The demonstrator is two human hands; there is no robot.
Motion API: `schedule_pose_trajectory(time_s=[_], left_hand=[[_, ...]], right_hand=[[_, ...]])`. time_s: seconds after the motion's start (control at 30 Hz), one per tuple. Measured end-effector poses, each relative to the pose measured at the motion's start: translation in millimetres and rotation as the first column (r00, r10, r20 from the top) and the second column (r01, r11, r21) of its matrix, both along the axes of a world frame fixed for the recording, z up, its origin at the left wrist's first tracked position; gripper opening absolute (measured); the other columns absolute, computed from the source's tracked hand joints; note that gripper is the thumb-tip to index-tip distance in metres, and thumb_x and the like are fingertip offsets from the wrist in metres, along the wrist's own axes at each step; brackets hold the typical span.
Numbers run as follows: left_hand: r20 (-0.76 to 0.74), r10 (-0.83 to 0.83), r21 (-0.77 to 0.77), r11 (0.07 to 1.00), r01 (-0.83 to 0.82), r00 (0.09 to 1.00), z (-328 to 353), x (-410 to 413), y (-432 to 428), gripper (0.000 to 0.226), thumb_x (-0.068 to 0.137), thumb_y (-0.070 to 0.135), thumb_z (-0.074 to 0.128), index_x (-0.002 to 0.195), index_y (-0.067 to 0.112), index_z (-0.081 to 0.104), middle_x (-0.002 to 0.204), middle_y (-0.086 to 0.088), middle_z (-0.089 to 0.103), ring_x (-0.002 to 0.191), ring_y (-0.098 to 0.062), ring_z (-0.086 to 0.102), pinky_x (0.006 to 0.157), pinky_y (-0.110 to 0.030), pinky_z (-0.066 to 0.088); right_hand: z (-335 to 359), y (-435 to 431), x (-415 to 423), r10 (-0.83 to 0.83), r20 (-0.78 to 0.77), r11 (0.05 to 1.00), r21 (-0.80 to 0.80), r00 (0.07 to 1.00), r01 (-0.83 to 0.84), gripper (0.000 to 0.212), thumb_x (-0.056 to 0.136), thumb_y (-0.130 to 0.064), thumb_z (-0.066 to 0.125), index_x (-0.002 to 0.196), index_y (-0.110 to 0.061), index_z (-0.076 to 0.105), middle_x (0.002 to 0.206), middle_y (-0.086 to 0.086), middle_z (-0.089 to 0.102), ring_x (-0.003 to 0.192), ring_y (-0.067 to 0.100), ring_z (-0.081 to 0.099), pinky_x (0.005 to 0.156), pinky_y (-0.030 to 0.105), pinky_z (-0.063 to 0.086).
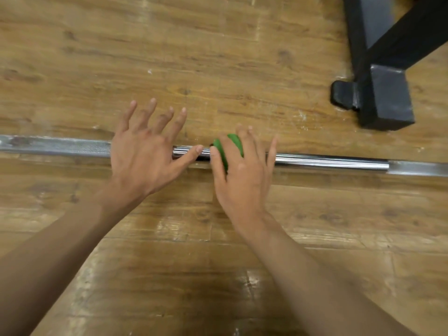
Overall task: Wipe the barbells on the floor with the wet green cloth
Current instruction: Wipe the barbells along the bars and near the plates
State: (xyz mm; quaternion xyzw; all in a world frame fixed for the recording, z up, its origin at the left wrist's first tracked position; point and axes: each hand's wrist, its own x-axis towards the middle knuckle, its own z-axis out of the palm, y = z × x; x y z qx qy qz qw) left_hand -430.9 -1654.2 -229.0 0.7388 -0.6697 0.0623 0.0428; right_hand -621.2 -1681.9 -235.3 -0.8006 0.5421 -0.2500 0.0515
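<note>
Barbell (pixel 327 161) under both hands: left hand (pixel 143 154) splayed wide, thumb touching; right hand (pixel 242 173) clasping green cloth (pixel 230 144).

Chrome barbell (pixel 327 162) flat on wood floor (pixel 218 57) — balled green cloth (pixel 231 145) atop its middle

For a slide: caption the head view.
Right hand holds a green cloth on the barbell on a wooden floor; left hand spread over it.

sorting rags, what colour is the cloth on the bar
The cloth is green, under the right hand; head view.
</note>
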Motion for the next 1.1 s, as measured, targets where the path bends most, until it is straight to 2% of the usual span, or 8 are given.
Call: schedule_pose_trajectory(time_s=[0.13, 0.33, 0.57, 0.63, 0.77, 0.87, 1.0, 1.1], left_hand=[[-0.008, -0.013, 0.016, 1.0, 0.013, 1.0, 0.0, -1.1, 10.7, 0.086, 0.1, 0.076, 0.019, 0.156, 0.018, 0.046, 0.148, -0.012, 0.06, 0.149, -0.038, 0.039, 0.126, -0.055, 0.016], [-0.031, 0.003, -0.006, 1.0, -0.003, 1.0, -1.6, -10.2, 30.6, 0.083, 0.101, 0.073, 0.021, 0.153, 0.016, 0.05, 0.147, -0.011, 0.061, 0.149, -0.037, 0.04, 0.125, -0.056, 0.02], [-0.009, -0.042, -0.022, 0.999, 0.042, 0.999, 1.5, -18.2, 57.1, 0.072, 0.108, 0.063, 0.022, 0.156, 0.014, 0.046, 0.15, -0.013, 0.058, 0.149, -0.038, 0.041, 0.122, -0.058, 0.026], [-0.025, -0.028, -0.02, 0.999, 0.027, 0.999, 2.3, -24.6, 65.4, 0.071, 0.108, 0.061, 0.023, 0.157, 0.014, 0.045, 0.151, -0.013, 0.056, 0.15, -0.037, 0.039, 0.123, -0.057, 0.026], [-0.041, -0.013, -0.04, 0.999, 0.011, 0.999, -0.1, -29.5, 82.9, 0.069, 0.108, 0.06, 0.024, 0.157, 0.015, 0.045, 0.154, -0.01, 0.054, 0.152, -0.035, 0.037, 0.125, -0.054, 0.024], [-0.034, -0.007, -0.057, 0.998, 0.005, 0.999, 0.4, -32.6, 95.0, 0.067, 0.108, 0.058, 0.028, 0.157, 0.016, 0.046, 0.155, -0.009, 0.053, 0.151, -0.036, 0.038, 0.125, -0.054, 0.024], [-0.05, -0.047, -0.03, 0.999, 0.045, 0.998, 0.4, -37.1, 114.1, 0.061, 0.112, 0.05, 0.024, 0.159, 0.015, 0.042, 0.158, -0.011, 0.049, 0.153, -0.036, 0.034, 0.126, -0.054, 0.021], [-0.075, -0.094, -0.014, 0.996, 0.094, 0.993, 4.0, -36.8, 129.4, 0.059, 0.113, 0.044, 0.021, 0.159, 0.013, 0.04, 0.16, -0.014, 0.046, 0.155, -0.036, 0.029, 0.127, -0.054, 0.017]], right_hand=[[-3.8, 8.7, -27.0, 0.038, -0.043, 0.997, -0.062, 0.998, -0.04, 0.029, 0.107, -0.029, 0.051, 0.124, -0.02, 0.073, 0.136, 0.008, 0.066, 0.134, 0.029, 0.057, 0.126, 0.061, 0.014], [-8.1, -4.5, -97.1, -0.442, 0.049, 0.896, -0.02, 0.895, 0.444, 0.025, 0.096, -0.015, 0.054, 0.107, -0.007, 0.074, 0.13, 0.015, 0.068, 0.135, 0.035, 0.055, 0.124, 0.061, 0.019], [5.2, 59.8, -5.4, 0.069, 0.038, 0.998, -0.013, 0.997, -0.069, 0.027, 0.105, -0.024, 0.051, 0.117, -0.017, 0.074, 0.118, 0.006, 0.07, 0.116, 0.025, 0.064, 0.127, 0.056, 0.018], [5.4, 56.9, -39.3, 0.049, -0.058, 0.999, -0.018, 0.997, -0.05, 0.028, 0.107, -0.029, 0.05, 0.123, -0.02, 0.072, 0.123, 0.005, 0.069, 0.117, 0.023, 0.064, 0.127, 0.055, 0.015], [4.4, 57.4, -101.9, -0.291, -0.093, 0.956, 0.006, 0.952, 0.293, 0.027, 0.105, -0.027, 0.051, 0.117, -0.017, 0.072, 0.12, 0.008, 0.068, 0.114, 0.032, 0.06, 0.124, 0.059, 0.019], [5.2, 67.8, -77.5, -0.378, -0.05, 0.924, 0.04, 0.924, 0.38, 0.022, 0.102, -0.023, 0.054, 0.107, -0.013, 0.073, 0.115, 0.01, 0.069, 0.109, 0.034, 0.06, 0.124, 0.056, 0.023], [5.6, 108.2, -18.1, -0.065, 0.017, 0.996, 0.056, 0.998, 0.064, 0.028, 0.106, -0.026, 0.048, 0.112, -0.016, 0.074, 0.118, 0.008, 0.068, 0.108, 0.029, 0.062, 0.126, 0.052, 0.022], [9.6, 111.7, -43.9, 0.091, -0.076, 0.995, 0.054, 0.993, -0.087, 0.031, 0.108, -0.029, 0.046, 0.12, -0.019, 0.072, 0.122, 0.006, 0.068, 0.111, 0.026, 0.063, 0.127, 0.052, 0.017]])
